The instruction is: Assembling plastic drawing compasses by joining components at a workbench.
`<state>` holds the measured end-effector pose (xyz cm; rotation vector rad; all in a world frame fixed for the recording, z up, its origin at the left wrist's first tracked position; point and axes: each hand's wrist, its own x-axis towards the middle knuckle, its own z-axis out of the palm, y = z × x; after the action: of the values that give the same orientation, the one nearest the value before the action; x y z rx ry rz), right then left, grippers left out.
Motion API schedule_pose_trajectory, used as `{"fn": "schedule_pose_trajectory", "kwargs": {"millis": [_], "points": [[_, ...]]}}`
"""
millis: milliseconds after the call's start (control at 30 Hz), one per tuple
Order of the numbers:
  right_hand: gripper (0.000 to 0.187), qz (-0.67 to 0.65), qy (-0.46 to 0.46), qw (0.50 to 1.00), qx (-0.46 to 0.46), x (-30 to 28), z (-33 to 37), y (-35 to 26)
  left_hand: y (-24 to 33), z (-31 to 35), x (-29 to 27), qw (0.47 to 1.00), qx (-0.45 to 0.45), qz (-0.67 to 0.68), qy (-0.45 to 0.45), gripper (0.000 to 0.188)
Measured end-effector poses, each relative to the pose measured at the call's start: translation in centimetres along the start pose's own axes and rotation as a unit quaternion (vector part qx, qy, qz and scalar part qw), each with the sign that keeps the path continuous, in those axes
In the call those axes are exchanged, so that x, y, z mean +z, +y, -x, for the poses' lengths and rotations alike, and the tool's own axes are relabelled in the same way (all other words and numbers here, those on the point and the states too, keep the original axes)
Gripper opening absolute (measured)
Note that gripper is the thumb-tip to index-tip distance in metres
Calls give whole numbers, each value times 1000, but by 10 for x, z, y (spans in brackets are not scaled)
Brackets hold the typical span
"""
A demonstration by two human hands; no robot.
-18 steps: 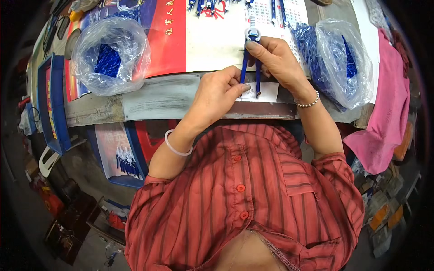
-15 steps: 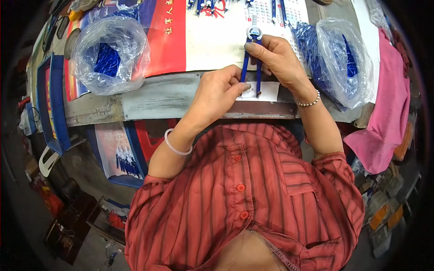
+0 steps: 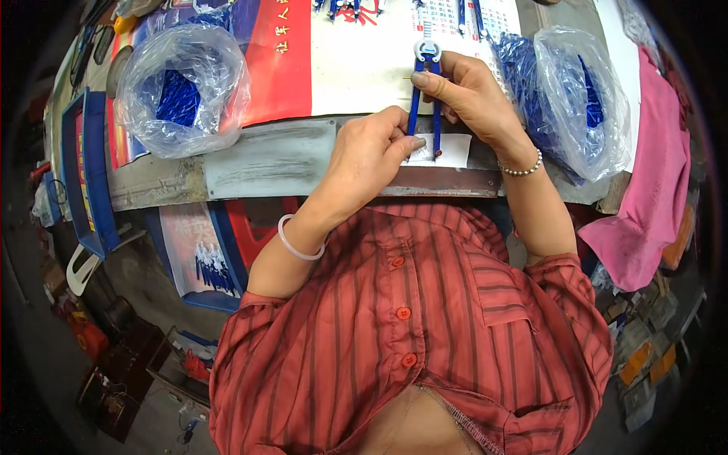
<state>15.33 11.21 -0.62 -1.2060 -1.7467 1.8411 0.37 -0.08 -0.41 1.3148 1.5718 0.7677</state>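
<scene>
A blue drawing compass [image 3: 437,125] with a round white head stands legs toward me over a small white paper slip [image 3: 456,152] at the table's front edge. My right hand [image 3: 481,102] grips it just below the head, thumb on top, its other fingers partly hidden behind. My left hand [image 3: 368,152] pinches the lower end of the left leg between thumb and forefinger, and the tip there is covered. The right leg's brownish tip shows free of the fingers, a little apart from the left leg.
Clear plastic bags of blue parts stand at left [image 3: 231,110] and right [image 3: 565,144]. More compasses [image 3: 356,9] lie at the far edge on a printed sheet [image 3: 356,76]. A blue tray [image 3: 212,292] with compasses sits below the table, left. Pink cloth [image 3: 644,182] hangs at right.
Both hands keep the same grip on the compass. Hands and compass sit very slightly farther right in the picture, and the right leg's tip is a touch higher.
</scene>
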Motion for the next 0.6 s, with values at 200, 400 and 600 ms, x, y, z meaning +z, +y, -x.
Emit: {"fn": "schedule_pose_trajectory", "kwargs": {"millis": [200,400,600], "points": [[28,-8,-9,1000,-6,-1,1,0,-2,1,3,1000,11,9,13,15],[28,-15,-7,1000,-16,-1,2,1,-5,1,5,999,31,-2,23,16],[27,-27,1,999,-16,0,2,3,-4,2,5,999,35,-8,24,16]]}}
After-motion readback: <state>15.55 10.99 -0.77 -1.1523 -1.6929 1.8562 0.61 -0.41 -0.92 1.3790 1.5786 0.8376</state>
